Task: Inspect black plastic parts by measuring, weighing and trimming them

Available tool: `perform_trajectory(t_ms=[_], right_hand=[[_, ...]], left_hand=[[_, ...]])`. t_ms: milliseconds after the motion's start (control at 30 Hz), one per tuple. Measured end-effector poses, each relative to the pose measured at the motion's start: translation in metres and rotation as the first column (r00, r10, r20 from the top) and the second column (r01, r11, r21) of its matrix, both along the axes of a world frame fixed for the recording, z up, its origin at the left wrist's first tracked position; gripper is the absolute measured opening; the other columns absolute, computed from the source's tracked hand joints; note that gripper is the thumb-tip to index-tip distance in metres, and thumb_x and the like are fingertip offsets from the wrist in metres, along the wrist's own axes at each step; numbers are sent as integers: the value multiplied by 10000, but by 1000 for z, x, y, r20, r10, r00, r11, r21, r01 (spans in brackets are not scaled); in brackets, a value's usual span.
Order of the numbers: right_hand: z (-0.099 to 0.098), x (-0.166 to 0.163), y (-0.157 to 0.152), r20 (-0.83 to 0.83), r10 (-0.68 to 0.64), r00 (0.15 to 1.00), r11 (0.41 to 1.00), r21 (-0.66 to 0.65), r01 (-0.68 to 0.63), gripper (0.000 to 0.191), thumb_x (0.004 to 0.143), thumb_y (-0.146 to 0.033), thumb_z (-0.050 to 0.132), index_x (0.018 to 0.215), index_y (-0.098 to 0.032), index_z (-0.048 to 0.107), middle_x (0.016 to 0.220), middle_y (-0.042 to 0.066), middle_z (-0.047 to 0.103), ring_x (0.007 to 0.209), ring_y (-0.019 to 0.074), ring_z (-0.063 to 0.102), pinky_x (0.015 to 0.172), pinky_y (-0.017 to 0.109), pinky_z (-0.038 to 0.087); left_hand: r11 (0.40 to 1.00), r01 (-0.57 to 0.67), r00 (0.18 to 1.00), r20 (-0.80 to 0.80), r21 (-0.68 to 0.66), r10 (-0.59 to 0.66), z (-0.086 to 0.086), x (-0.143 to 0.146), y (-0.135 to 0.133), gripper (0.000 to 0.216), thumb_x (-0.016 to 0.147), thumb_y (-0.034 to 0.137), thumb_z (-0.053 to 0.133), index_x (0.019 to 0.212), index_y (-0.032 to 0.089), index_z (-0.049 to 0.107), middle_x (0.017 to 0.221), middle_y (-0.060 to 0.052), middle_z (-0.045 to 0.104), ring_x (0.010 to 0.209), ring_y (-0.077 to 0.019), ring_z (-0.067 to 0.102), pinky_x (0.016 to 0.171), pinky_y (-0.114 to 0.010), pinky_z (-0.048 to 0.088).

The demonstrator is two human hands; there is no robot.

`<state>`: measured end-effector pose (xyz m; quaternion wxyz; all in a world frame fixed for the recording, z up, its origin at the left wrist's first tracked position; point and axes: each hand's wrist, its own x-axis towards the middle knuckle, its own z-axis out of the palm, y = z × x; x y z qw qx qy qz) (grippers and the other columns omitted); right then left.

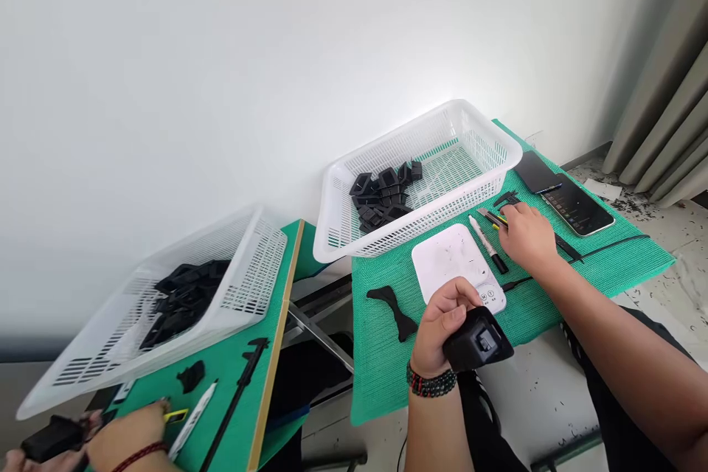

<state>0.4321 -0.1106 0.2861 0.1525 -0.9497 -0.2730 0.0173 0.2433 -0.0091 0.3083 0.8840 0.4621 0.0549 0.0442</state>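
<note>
My left hand (439, 328), with a bead bracelet at the wrist, is shut on a black plastic part (476, 341) held just in front of a small white scale (458, 264). My right hand (526, 236) rests on the green mat (381, 376), its fingers on a yellow-and-black utility knife (494, 219) next to a black caliper (512, 200). A white marker pen (487, 243) lies between the scale and that hand. Whether the right hand grips the knife is unclear.
A white basket (501, 162) with several black parts (381, 195) stands behind the scale. One loose black part (394, 304) lies on the mat. Two phones (578, 205) lie at right. At left, another person's hands (125, 439) work by a second basket (243, 295), caliper and pen.
</note>
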Motion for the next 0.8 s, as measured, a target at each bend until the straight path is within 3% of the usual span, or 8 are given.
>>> perform_trajectory(t_ms=[133, 367, 600, 700, 800], right_hand=[[0, 11, -6, 9, -65, 998, 998, 12, 65, 314, 990, -207, 449, 1212, -107, 647, 1194, 217, 658, 1091, 359, 611, 789, 399, 433], [0, 27, -13, -66, -129, 989, 991, -48, 126, 271, 965, -198, 472, 1165, -116, 637, 1181, 227, 635, 1104, 369, 597, 748, 394, 468], [-1, 34, -13, -152, -169, 974, 985, -74, 159, 299, 927, -113, 510, 1215, -125, 590, 1238, 227, 564, 1124, 357, 619, 753, 368, 485], [0, 36, -13, -194, -172, 966, 985, -55, 164, 354, 911, -118, 539, 1263, -116, 564, 1264, 235, 538, 1018, 335, 670, 744, 369, 484], [1, 37, -16, -250, -184, 951, 981, 19, 195, 470, 881, -143, 586, 1347, -115, 529, 1330, 247, 523, 924, 304, 691, 712, 361, 481]], left_hand=[[999, -44, 999, -24, -1, 44, 4, 1, 1, 392, 750, 486, 846, 847, 158, 656, 614, -22, 607, 503, -118, 544, 492, -208, 409], [961, -264, 964, -17, -83, 264, -5, 4, 2, 327, 772, 424, 829, 849, 184, 621, 643, 18, 589, 506, -114, 562, 532, -248, 483], [833, -487, 871, -78, -262, 485, -6, 9, 4, 238, 760, 373, 788, 914, 228, 678, 682, 10, 637, 571, -153, 603, 521, -267, 461], [754, -580, 812, -141, -310, 567, -8, 12, 4, 200, 745, 360, 776, 879, 232, 702, 737, -3, 669, 584, -161, 605, 521, -279, 459], [732, -610, 790, -164, -302, 590, -10, 12, 5, 170, 743, 357, 766, 836, 228, 706, 744, -14, 671, 583, -161, 597, 517, -276, 439]])
